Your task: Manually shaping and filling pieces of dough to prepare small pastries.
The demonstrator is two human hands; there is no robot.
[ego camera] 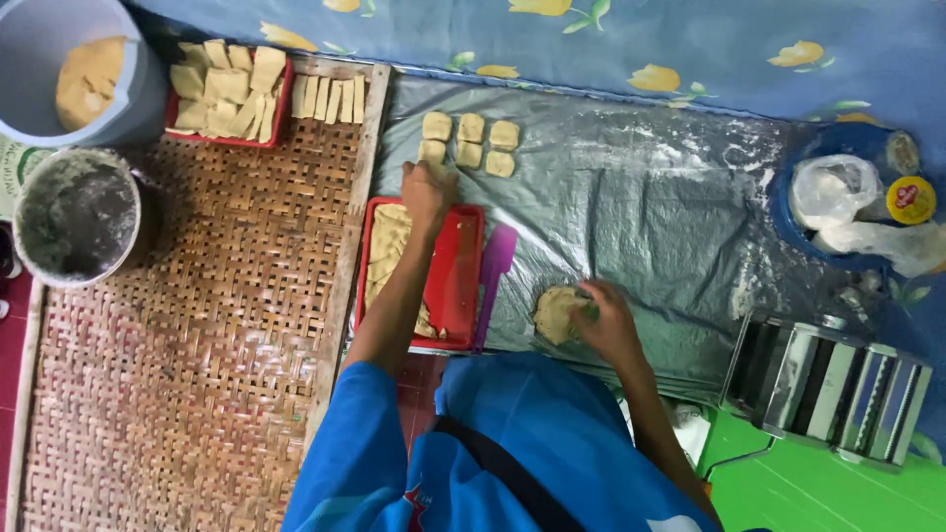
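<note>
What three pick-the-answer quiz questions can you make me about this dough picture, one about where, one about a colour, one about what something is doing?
1. Where do the small dough squares lie?
A. on the grey plastic sheet
B. in the bucket
C. on the green floor

2. What colour is the scraper beside the red tray?
A. yellow
B. purple
C. white

3. What is the right hand doing?
A. turning the pasta roller
B. hanging in the air
C. pressing on a flat round of dough

Answers: 1 A, they sit in rows on the sheet above the left hand. 2 B, it is plainly purple. 3 C, the fingers rest on the round.
</note>
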